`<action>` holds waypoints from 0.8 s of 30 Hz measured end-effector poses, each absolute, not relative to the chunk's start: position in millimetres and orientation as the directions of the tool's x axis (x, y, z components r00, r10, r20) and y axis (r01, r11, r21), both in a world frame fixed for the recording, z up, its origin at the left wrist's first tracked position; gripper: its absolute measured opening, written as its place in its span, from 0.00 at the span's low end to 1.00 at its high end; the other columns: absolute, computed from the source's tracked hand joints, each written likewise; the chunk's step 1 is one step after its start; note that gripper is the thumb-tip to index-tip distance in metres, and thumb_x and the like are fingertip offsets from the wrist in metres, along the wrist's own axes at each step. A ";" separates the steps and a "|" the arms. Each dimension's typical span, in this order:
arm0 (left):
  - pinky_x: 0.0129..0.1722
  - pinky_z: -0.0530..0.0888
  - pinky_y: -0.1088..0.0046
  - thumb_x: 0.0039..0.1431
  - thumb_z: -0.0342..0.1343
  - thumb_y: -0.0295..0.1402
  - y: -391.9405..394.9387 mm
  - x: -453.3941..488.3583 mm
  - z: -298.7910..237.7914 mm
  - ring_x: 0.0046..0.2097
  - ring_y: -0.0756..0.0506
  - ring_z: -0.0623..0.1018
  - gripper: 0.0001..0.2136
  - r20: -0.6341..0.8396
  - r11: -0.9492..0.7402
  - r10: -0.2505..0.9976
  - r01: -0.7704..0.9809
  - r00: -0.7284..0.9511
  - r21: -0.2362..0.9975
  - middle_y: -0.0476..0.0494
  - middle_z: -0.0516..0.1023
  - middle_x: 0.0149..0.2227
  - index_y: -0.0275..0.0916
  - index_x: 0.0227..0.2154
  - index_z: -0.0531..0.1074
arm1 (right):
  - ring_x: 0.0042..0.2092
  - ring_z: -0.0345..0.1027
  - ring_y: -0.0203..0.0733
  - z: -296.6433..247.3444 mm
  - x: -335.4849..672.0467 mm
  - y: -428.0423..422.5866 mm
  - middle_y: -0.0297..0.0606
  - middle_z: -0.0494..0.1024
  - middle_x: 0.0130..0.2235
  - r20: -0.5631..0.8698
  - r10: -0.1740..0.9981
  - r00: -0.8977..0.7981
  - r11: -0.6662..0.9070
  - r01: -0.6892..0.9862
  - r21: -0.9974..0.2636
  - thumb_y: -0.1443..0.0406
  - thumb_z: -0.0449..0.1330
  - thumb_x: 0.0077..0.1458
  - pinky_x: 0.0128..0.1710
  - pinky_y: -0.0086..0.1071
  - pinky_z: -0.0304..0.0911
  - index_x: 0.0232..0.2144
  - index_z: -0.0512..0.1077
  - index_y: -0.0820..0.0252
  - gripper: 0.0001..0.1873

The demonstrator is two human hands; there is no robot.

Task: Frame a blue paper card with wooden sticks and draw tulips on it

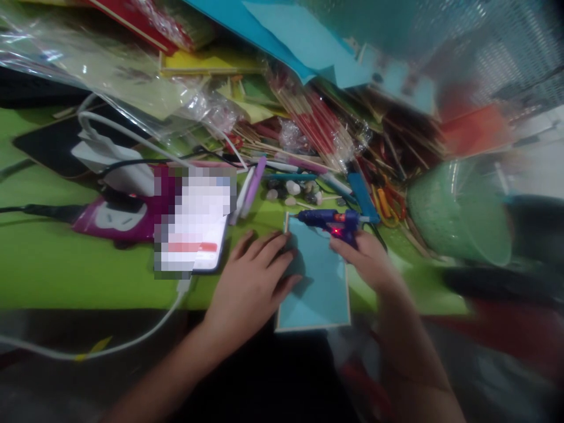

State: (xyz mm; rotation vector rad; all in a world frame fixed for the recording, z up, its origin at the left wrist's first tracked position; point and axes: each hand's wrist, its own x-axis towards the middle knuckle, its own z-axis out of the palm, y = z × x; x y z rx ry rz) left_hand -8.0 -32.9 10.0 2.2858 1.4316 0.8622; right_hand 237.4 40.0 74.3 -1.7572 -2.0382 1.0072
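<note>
My right hand (368, 258) is wrapped round the handle of a dark blue glue gun (346, 223) with a lit red light. Its nozzle points left and meets the upper left corner of a light blue card (319, 282). Thin pale sticks edge this card, which overhangs the table's front edge. My left hand (259, 267) lies with spread fingers over the card's left side, fingertips near the stick there. A phone (207, 235), its screen lit and partly blurred out, lies just left of that hand.
A purple power strip (110, 220) with plugs and cables sits at the left. Pebbles (293, 188), pens and orange-handled scissors (383, 205) lie behind the card. A green tub (460, 211) stands at the right. Plastic-wrapped sticks (312, 117) and coloured paper (291, 35) crowd the back.
</note>
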 end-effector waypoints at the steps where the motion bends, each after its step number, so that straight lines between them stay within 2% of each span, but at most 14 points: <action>1: 0.66 0.69 0.41 0.71 0.58 0.37 -33.0 -8.0 9.8 0.63 0.33 0.77 0.11 0.325 -0.452 0.891 0.704 0.318 0.549 0.37 0.79 0.62 0.39 0.50 0.78 | 0.36 0.73 0.47 74.3 237.4 39.9 0.36 0.79 0.30 -0.230 0.945 -0.231 0.030 0.763 -0.645 0.46 0.64 0.61 0.38 0.36 0.67 0.35 0.79 0.55 0.20; 10: 0.64 0.70 0.40 0.70 0.60 0.36 -32.9 -8.2 9.5 0.62 0.32 0.78 0.11 0.341 -0.458 0.887 0.697 0.312 0.553 0.38 0.79 0.62 0.39 0.51 0.77 | 0.34 0.72 0.47 76.6 251.2 36.4 0.36 0.78 0.29 -0.255 0.957 -0.140 -0.029 0.827 -0.562 0.47 0.63 0.61 0.38 0.38 0.67 0.38 0.79 0.57 0.20; 20: 0.65 0.70 0.40 0.71 0.58 0.37 -33.0 -8.1 8.6 0.62 0.32 0.77 0.11 0.340 -0.462 0.885 0.697 0.319 0.548 0.38 0.79 0.61 0.39 0.51 0.77 | 0.28 0.68 0.40 80.5 243.8 38.2 0.39 0.82 0.32 -0.318 0.939 -0.127 -0.138 0.710 -0.690 0.47 0.66 0.55 0.29 0.33 0.62 0.39 0.82 0.59 0.22; 24: 0.66 0.69 0.41 0.72 0.57 0.37 -33.0 -8.2 8.3 0.62 0.33 0.77 0.11 0.342 -0.464 0.883 0.702 0.320 0.541 0.38 0.79 0.61 0.39 0.51 0.77 | 0.30 0.70 0.41 81.2 242.9 38.3 0.38 0.82 0.31 -0.312 0.940 -0.134 -0.136 0.692 -0.709 0.48 0.67 0.55 0.31 0.33 0.65 0.40 0.82 0.60 0.21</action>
